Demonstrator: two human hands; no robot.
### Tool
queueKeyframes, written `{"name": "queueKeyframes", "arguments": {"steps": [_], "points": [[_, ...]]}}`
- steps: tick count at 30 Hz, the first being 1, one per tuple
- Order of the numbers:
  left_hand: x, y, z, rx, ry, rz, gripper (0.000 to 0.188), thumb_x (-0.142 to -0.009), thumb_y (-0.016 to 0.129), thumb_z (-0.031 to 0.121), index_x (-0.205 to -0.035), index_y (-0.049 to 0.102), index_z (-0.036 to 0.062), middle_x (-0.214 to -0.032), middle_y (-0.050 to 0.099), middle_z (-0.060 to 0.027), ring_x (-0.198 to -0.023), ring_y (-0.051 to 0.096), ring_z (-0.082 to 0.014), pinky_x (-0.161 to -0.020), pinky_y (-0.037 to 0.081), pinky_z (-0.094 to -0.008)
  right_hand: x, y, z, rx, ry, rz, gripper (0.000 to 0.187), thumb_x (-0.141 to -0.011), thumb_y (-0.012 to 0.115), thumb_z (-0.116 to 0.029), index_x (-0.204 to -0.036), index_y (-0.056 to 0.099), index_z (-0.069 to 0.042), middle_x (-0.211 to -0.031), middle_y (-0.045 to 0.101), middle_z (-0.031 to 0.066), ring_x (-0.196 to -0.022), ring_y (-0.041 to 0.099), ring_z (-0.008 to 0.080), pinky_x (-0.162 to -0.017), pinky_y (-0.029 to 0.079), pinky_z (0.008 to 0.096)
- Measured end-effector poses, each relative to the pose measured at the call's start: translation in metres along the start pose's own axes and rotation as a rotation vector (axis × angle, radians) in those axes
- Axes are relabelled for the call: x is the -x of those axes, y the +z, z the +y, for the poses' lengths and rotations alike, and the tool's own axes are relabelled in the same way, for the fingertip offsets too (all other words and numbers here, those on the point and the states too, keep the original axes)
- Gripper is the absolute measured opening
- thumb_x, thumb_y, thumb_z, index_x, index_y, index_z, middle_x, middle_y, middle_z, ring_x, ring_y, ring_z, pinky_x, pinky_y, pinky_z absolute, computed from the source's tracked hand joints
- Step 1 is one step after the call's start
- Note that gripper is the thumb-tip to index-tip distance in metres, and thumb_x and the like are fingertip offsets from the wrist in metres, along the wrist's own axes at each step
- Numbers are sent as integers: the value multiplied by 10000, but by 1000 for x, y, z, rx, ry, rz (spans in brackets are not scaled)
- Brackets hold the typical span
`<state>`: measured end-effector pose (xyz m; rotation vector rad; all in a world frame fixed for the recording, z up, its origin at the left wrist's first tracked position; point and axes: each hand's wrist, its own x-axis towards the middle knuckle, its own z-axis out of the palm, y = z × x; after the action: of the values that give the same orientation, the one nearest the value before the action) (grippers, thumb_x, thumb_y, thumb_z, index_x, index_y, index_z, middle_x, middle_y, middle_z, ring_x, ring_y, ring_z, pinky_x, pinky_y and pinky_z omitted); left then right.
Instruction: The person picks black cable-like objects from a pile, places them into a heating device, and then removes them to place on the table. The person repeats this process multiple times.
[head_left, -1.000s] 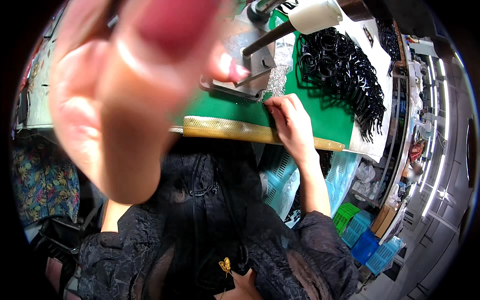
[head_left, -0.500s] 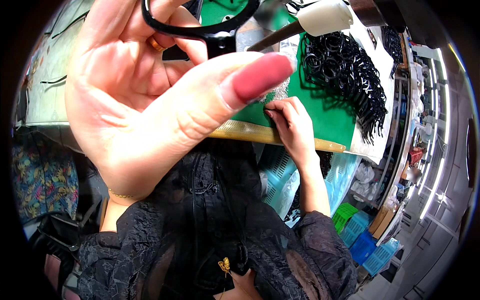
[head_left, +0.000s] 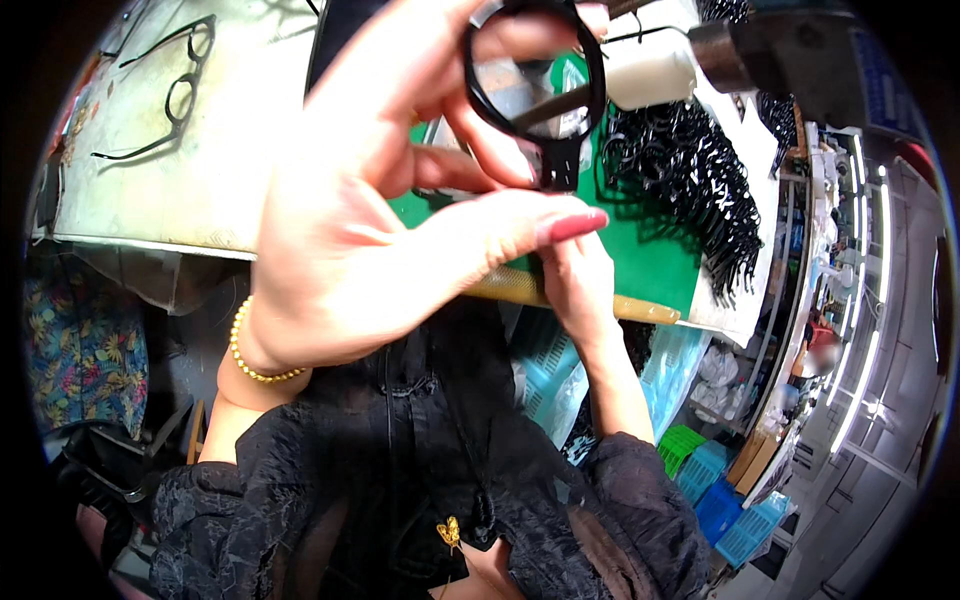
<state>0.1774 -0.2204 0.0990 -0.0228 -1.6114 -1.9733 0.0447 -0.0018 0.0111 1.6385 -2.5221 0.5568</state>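
Black frame [head_left: 562,157] — upright in view

The eyeglass frame [head_left: 560,165] is black, the mat [head_left: 652,255] green, the thumbnail [head_left: 578,224] red, the bracelet [head_left: 237,345] gold, the cloth [head_left: 85,350] dark with multicoloured leaves.

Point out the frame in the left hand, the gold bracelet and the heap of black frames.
Held frame [head_left: 560,162]: head view, on the solid part below its ring.
Gold bracelet [head_left: 237,350]: head view, on its left-side beads.
Heap of black frames [head_left: 690,182]: head view, near its middle.
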Motion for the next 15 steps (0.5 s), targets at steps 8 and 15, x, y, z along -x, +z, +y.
{"name": "queueKeyframes", "arguments": {"steps": [8, 15], "points": [[-1, 10, -12, 64, -30, 4, 886, -793, 723, -135, -1550, 290, 20, -1450, 531, -169, -899, 595, -46, -745, 546, -178, -80, -82, -55, -1043, 17, 46, 81, -1010, 579, -56, -1061, 537, -9, -965, 569, 19, -846, 518, 70, -790, 440, 205], [0, 6, -13, -85, 33, 20, 839, -825, 737, -85, -1543, 313, 2, -1401, 570, -173, -848, 619, -47, -696, 547, -173, -93, -88, -68, -939, 62, 104, 71, -988, 607, -14, -1043, 572, 12, -943, 622, 24, -832, 564, 53, -735, 471, 190]]}}
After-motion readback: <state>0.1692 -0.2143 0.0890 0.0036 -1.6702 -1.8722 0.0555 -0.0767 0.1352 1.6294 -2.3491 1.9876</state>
